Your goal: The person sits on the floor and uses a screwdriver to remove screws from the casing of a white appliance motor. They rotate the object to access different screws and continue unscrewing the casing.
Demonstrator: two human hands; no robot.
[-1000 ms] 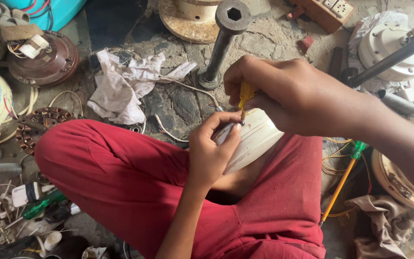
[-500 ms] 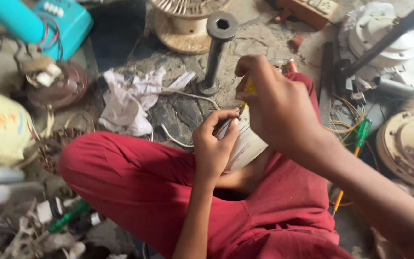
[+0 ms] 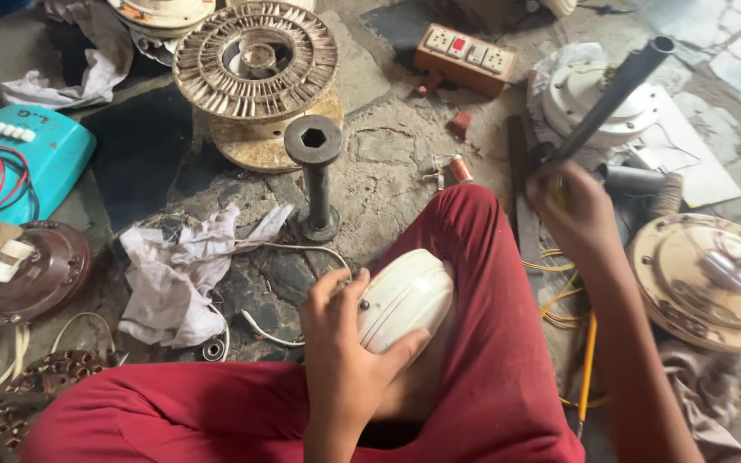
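I log my left hand (image 3: 345, 360) clasped around a cream motor housing (image 3: 405, 296) resting in the lap of my red trousers (image 3: 490, 360), its lower part hidden by palm and leg. My right hand (image 3: 572, 214) reaches out to the floor beside a dark metal pipe (image 3: 615, 90); motion blur hides its fingers, so I cannot tell its grip.

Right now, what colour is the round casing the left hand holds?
Cream-white, seen in the head view: round casing in the left hand.

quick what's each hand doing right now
Left hand: closed around the cream round motor cover on the lap.
Right hand: out by the dark rod; grip cannot be told.
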